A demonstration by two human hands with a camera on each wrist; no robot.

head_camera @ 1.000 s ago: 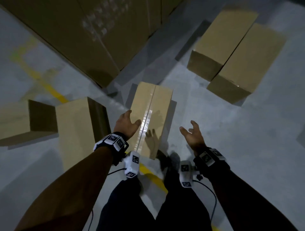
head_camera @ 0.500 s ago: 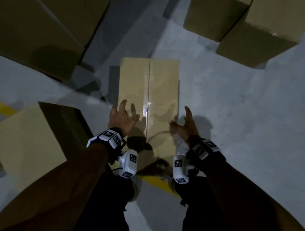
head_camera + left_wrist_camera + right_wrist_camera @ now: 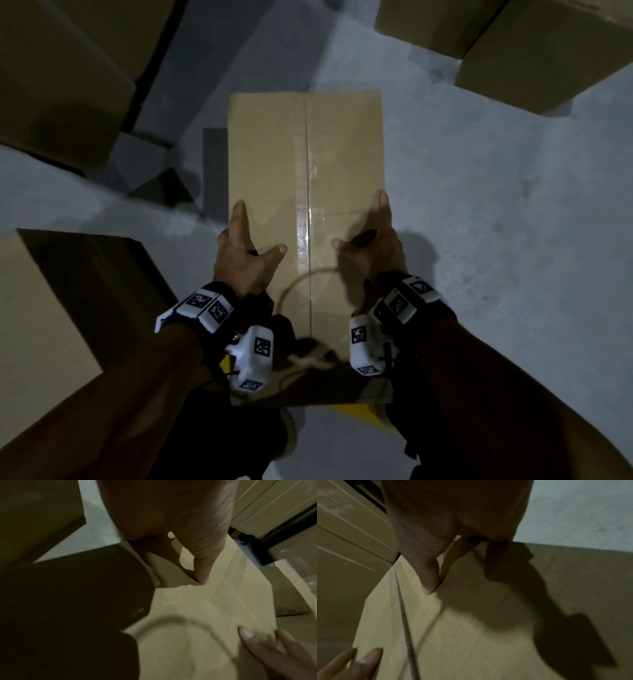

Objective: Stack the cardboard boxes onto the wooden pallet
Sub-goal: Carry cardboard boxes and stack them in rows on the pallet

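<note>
Pickup step: left hand [image 3: 245, 251] and right hand [image 3: 371, 246] gripped taped box [image 3: 305, 164] by its long sides, thumbs on top. Next likely: lift; pallet unseen.

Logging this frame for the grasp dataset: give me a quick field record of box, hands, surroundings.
box: taped box, lying flat, seam running away from the person
left hand: left hand grips the box's left edge, thumb on top
right hand: right hand grips the right edge, thumb on top
lifted: cannot tell
other boxes: one at left, stack at upper left, two at upper right
floor: grey concrete
pallet: not in view
</note>
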